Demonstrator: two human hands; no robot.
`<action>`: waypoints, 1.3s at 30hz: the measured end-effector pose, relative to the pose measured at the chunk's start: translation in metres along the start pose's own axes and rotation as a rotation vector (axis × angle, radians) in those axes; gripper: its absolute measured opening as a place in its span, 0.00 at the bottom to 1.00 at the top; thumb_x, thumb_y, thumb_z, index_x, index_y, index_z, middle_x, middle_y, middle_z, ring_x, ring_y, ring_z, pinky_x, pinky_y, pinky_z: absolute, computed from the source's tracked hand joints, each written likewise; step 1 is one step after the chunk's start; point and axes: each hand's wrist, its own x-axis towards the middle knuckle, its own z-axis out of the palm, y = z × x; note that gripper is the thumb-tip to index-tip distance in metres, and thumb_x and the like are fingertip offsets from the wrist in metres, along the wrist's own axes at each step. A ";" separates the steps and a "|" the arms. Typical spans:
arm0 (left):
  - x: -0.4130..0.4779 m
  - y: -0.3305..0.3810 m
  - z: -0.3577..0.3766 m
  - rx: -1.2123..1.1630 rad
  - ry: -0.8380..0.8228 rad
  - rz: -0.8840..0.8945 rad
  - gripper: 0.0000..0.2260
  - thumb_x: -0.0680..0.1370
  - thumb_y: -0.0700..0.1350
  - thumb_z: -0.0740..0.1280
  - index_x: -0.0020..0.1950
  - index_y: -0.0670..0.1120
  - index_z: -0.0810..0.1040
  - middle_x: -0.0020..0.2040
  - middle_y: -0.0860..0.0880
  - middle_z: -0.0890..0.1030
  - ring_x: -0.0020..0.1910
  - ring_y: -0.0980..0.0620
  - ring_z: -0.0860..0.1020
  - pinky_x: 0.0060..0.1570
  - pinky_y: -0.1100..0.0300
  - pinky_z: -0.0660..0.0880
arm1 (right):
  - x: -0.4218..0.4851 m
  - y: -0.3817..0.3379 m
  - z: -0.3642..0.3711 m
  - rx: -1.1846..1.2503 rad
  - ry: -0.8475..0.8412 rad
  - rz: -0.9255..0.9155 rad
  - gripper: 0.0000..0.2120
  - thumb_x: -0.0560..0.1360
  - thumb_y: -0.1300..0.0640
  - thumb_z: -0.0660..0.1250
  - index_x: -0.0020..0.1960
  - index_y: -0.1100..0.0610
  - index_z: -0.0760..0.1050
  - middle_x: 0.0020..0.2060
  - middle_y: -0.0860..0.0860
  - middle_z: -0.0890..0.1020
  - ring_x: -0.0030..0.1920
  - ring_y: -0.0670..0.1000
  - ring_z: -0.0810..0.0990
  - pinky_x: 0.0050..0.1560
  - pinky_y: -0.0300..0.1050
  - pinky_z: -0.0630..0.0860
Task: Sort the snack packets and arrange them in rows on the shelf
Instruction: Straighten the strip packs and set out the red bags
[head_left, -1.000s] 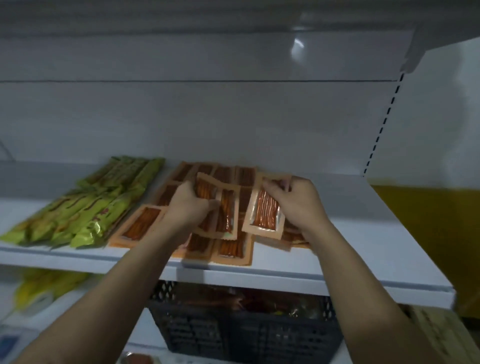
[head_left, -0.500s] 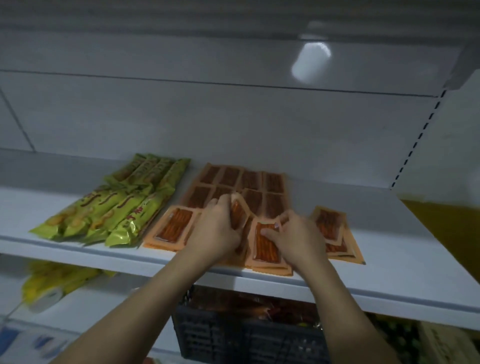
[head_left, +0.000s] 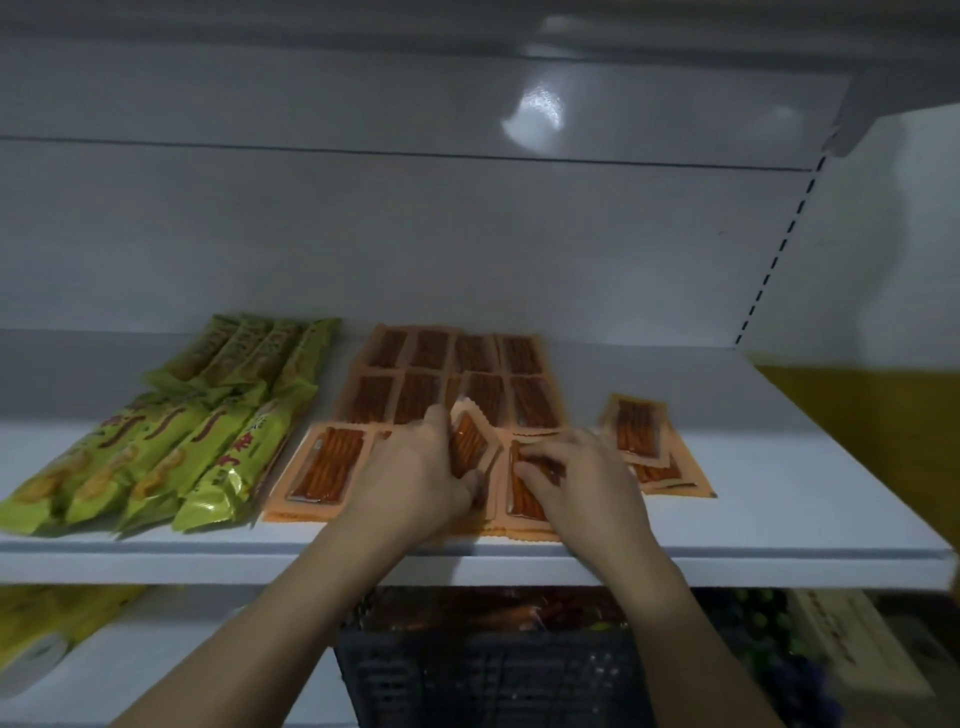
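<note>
1. Green packets (head_left: 156, 441) and two orange rows (head_left: 457, 379) lie sorted on the shelf (head_left: 779, 493).
2. Left hand (head_left: 415, 478) grips a tilted orange packet (head_left: 470, 447); right hand (head_left: 582, 483) pinches a front-row packet (head_left: 519, 501).
3. Front row, loose pile (head_left: 644, 441) remain.

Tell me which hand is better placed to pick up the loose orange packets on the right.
Likely right. The right hand lies just beside the loose orange packets, resting on a flat packet, while the left hand is farther off and grips a tilted packet.
</note>
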 end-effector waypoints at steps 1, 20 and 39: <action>0.001 -0.001 0.001 -0.002 0.004 0.002 0.15 0.74 0.55 0.72 0.52 0.57 0.67 0.46 0.57 0.76 0.45 0.58 0.78 0.47 0.59 0.79 | 0.000 0.000 -0.001 0.011 -0.001 0.004 0.13 0.76 0.42 0.66 0.58 0.43 0.81 0.54 0.41 0.77 0.56 0.44 0.72 0.54 0.42 0.72; 0.037 0.068 0.028 -0.385 0.012 -0.083 0.12 0.79 0.51 0.67 0.60 0.51 0.72 0.56 0.51 0.79 0.59 0.47 0.77 0.54 0.58 0.70 | 0.063 0.057 -0.049 -0.082 -0.242 0.462 0.30 0.70 0.47 0.75 0.64 0.56 0.66 0.43 0.50 0.77 0.39 0.52 0.75 0.36 0.42 0.69; 0.033 0.071 -0.048 -1.171 0.027 -0.155 0.14 0.84 0.51 0.58 0.54 0.44 0.79 0.38 0.44 0.83 0.33 0.52 0.81 0.32 0.58 0.76 | 0.105 -0.074 -0.044 0.767 0.157 -0.049 0.22 0.77 0.57 0.68 0.70 0.51 0.72 0.63 0.50 0.80 0.62 0.49 0.78 0.61 0.36 0.71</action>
